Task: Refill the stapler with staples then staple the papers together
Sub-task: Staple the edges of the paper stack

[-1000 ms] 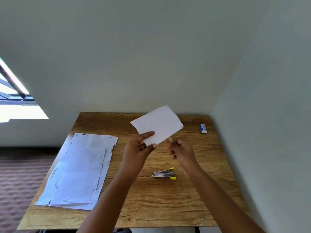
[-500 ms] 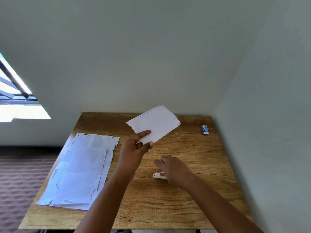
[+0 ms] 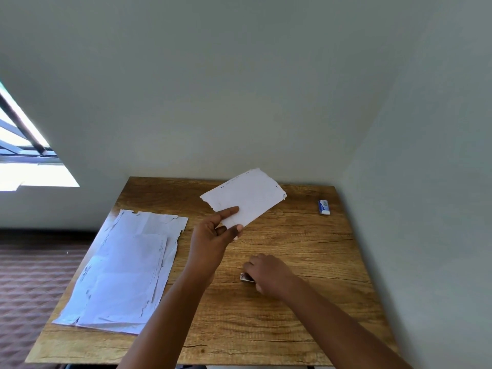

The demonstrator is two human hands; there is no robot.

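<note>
head | left hand (image 3: 210, 239) pinches small paper (image 3: 246, 197) at its near corner, long axis slanting up-right, held above table (image 3: 292, 328) | right hand (image 3: 269, 275) curled over stapler (image 3: 246, 278), tip poking left of the fingers, axis left-right | vs 0.5 s ago: right fingers closed around stapler; paper unchanged

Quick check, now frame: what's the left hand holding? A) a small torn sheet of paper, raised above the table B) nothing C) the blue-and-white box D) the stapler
A: the left hand pinches the small torn sheet by its near edge, up off the table, while the right hand covers the stapler.
</note>
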